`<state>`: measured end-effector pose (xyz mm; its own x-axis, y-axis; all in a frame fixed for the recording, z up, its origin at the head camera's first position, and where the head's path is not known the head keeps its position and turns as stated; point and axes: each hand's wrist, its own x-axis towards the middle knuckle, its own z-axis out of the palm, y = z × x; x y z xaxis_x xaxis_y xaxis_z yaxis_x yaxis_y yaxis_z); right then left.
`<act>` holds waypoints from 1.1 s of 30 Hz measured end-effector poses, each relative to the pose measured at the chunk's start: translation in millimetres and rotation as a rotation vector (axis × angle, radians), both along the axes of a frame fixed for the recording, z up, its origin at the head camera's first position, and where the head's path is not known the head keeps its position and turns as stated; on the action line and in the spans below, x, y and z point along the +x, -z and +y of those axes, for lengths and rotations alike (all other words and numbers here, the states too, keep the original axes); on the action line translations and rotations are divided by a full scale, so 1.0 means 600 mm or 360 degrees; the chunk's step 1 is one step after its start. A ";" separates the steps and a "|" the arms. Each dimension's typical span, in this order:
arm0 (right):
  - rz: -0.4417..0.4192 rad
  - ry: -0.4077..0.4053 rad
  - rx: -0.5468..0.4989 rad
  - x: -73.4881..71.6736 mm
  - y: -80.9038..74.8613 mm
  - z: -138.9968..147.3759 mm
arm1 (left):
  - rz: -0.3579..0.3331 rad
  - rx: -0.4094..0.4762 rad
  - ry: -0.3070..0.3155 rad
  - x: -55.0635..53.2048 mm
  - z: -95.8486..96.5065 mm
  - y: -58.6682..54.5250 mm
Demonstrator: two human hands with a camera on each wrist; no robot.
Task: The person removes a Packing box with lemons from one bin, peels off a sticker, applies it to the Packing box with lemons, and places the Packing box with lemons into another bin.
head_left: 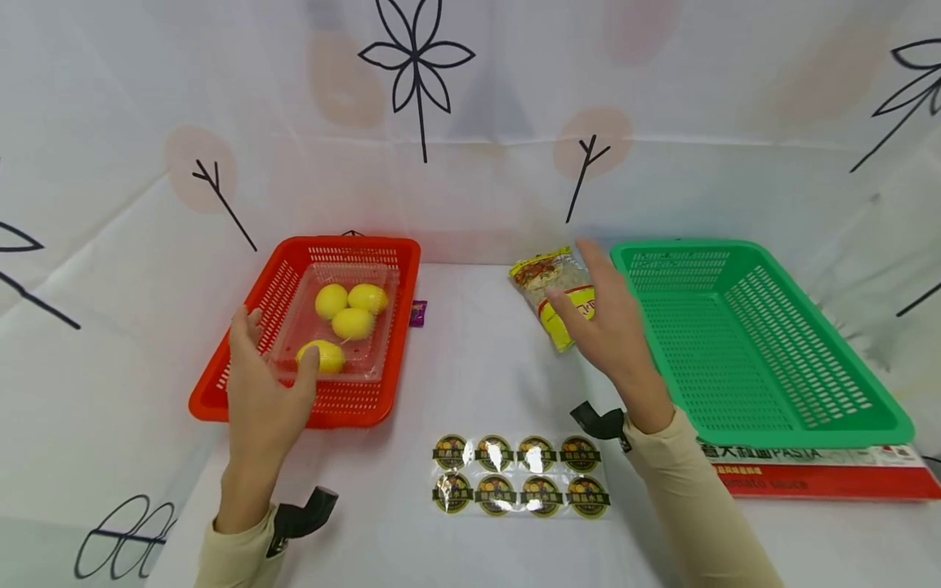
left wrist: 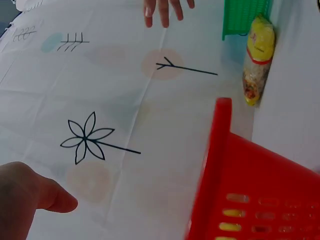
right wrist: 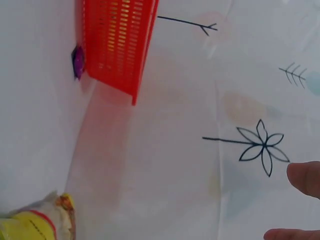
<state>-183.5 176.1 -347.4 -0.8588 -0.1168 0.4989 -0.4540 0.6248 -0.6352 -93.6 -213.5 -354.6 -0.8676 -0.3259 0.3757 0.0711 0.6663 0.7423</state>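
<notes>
A red basket point(head_left: 220, 384) on the left holds a clear plastic tray point(head_left: 367, 359) with several yellow lemons point(head_left: 353, 322) in it. My left hand point(head_left: 278, 339) hovers over the basket's near left corner with fingers spread, the thumb close to the nearest lemon point(head_left: 328, 357); it holds nothing. A snack packet point(head_left: 547, 282) lies beside the empty green basket point(head_left: 735, 343). My right hand point(head_left: 569, 273) is stretched flat above that packet, straight-fingered and empty. The left wrist view shows the red basket point(left wrist: 240, 200), the packet point(left wrist: 257, 60) and the right hand's fingers point(left wrist: 162, 12).
A sheet of round stickers point(head_left: 515, 486) lies near the front middle of the white cloth. A flat red pasta box point(head_left: 823, 478) sits under the green basket's front edge. A small purple object point(head_left: 417, 313) rests beside the red basket. Patterned cloth walls surround the table.
</notes>
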 end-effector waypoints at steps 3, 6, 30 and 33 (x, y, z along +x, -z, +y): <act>0.0002 -0.0052 -0.0030 -0.004 -0.004 -0.014 | 0.0031 0.0008 -0.0133 0.018 -0.015 0.016; -0.0009 -0.0106 -0.0046 -0.009 -0.007 -0.028 | 0.0058 -0.0057 -0.0262 0.030 -0.029 0.035; -0.0164 -0.0264 0.0021 -0.024 -0.009 -0.105 | 0.0106 0.0105 -0.0700 0.067 -0.066 0.133; -0.0177 -0.0276 0.0025 -0.026 -0.008 -0.113 | 0.0133 0.0407 -0.0714 0.065 -0.064 0.138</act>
